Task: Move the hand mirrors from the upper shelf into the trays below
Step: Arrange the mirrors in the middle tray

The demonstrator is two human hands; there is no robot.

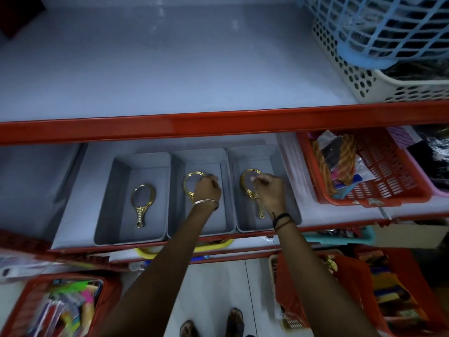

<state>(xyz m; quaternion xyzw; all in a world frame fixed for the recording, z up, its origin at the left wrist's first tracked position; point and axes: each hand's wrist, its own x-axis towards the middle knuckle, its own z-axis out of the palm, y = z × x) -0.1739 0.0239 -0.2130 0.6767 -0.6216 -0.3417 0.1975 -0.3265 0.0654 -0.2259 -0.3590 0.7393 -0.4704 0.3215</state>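
Sandalled feet (211, 323) are showing at the bottom edge, on the floor; above them I am watching both forearms reaching into three grey trays lined up along the lower shelf's front edge; the left hand (206, 189) is closing on a gold mirror (190, 184) in the middle tray (176, 190); the right hand (269, 190) is gripping another mirror (246, 183) in the right tray (290, 203); a third mirror (142, 205) is lying flat, handle toward me, in the left tray (109, 203) (untouched); the upper shelf (170, 69) is carrying baskets (364, 76) at its right corner.
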